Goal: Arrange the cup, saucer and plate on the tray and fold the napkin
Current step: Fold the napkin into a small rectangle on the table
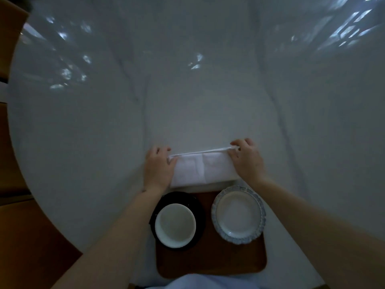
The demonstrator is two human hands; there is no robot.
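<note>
Both hands' fingers pinch napkin (203, 166) edge, left hand (158, 166), right hand (245, 159); uneven pull probably skews fold; dim view.

Round table (83, 142) under creased white cloth (208, 90), dim room, scattered light patches, brown wooden floor (31, 236)

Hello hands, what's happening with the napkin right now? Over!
Left hand and right hand both pinching the napkin, mid-fold. Cup on saucer, plate beside, on tray. Nothing blocking.
</note>
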